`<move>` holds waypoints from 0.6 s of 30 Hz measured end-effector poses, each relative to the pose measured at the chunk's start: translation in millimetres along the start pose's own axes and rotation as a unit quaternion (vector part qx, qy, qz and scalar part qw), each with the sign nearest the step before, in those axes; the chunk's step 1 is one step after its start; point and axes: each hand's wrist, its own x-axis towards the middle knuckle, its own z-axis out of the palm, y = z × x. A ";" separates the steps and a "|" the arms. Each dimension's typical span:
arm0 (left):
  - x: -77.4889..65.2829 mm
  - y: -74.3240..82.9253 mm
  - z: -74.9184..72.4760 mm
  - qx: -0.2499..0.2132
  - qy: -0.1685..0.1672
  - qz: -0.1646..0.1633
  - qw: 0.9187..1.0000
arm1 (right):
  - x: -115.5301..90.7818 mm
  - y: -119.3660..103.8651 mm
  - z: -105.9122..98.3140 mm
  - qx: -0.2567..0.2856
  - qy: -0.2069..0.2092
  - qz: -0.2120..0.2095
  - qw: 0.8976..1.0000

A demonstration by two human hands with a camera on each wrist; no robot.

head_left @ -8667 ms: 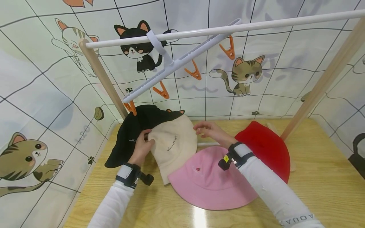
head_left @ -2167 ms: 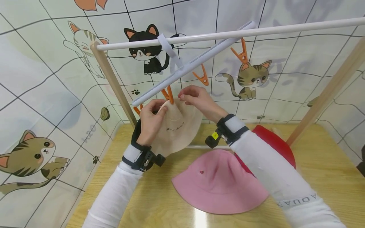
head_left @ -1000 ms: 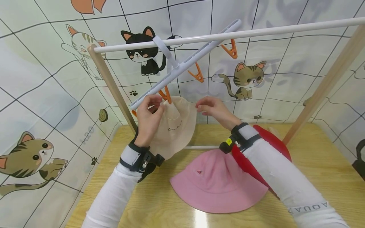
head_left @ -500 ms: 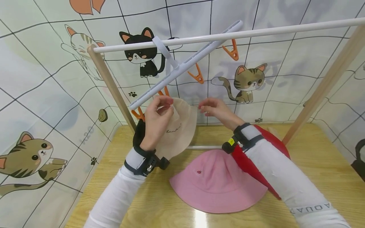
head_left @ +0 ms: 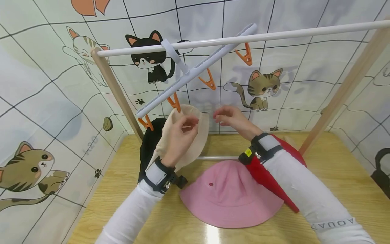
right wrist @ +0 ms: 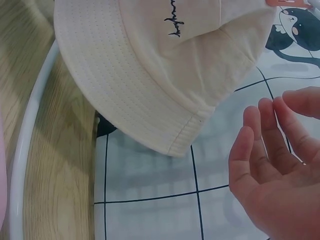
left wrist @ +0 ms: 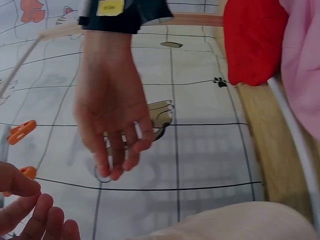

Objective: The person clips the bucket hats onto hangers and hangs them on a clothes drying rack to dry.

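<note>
Here, holds the left hand [head_left: 180,139], thumb near loosely curled, empty fingers, before the cream hat [right wrist: 165,70], hung from an orange clip [head_left: 175,104] beneath the hanger [head_left: 195,70] at far left (touching or not, unclear); holds the right hand [head_left: 236,120], empty, fingers relaxed and slightly parted, just right of the hat, beyond the pink hat [head_left: 231,196].

Perhaps a studio — cat-print backdrop [head_left: 304,105]
</note>
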 end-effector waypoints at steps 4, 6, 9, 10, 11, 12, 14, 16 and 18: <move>-5.7 -12.8 8.8 0.003 -0.033 -0.015 0.999 | -2.7 0.9 -1.3 0.002 -0.001 0.001 1.000; -8.7 -19.0 13.8 0.006 -0.052 -0.018 0.998 | -4.0 1.3 -2.2 0.001 -0.001 0.001 1.000; -13.0 -29.0 21.7 0.012 -0.087 -0.026 0.996 | -5.5 2.5 -3.5 0.001 0.002 -0.001 1.000; -14.7 -31.6 23.9 0.017 -0.100 -0.035 0.994 | -5.9 3.1 -4.0 0.001 0.002 -0.002 1.000; -16.1 -34.3 26.1 0.025 -0.115 -0.044 0.992 | -6.5 3.3 -4.6 0.002 0.003 -0.001 1.000; -17.4 -37.1 28.4 0.032 -0.130 -0.052 0.990 | -7.0 3.8 -5.2 0.002 0.003 -0.002 1.000; -19.4 -42.0 32.3 0.048 -0.158 -0.068 0.984 | -8.1 4.7 -6.4 0.000 0.002 0.001 1.000; -21.4 -45.8 35.6 0.059 -0.180 -0.078 0.979 | -9.1 5.5 -7.6 -0.002 0.001 0.004 1.000; -22.8 -49.7 38.4 0.063 -0.195 -0.087 0.975 | -10.1 6.2 -8.8 -0.010 -0.001 0.005 1.000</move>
